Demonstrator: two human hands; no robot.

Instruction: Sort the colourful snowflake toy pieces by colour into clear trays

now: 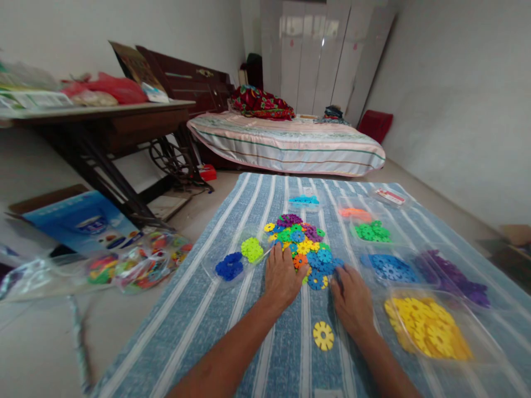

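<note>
A heap of colourful notched plastic snowflake discs point(306, 245) lies on the striped cloth. My left hand point(282, 277) is open at the heap's near left side, its fingers on the edge and the thumb apart, close to an orange disc point(300, 261). On the right side, my right hand point(352, 298) rests with bent fingers apart, the tips at a blue disc point(337, 265) on the heap's rim. I see nothing gripped in either hand. One loose yellow disc point(323, 335) lies flat on the cloth between my forearms.
Clear trays hold sorted discs: yellow point(429, 326), blue point(392, 268), purple point(458, 279), green point(373, 231), orange point(354, 213), light blue point(304, 200), lime point(251, 250) and dark blue point(229, 267). A lidded box point(390, 197) sits far right. Beyond stands a bed point(286, 146).
</note>
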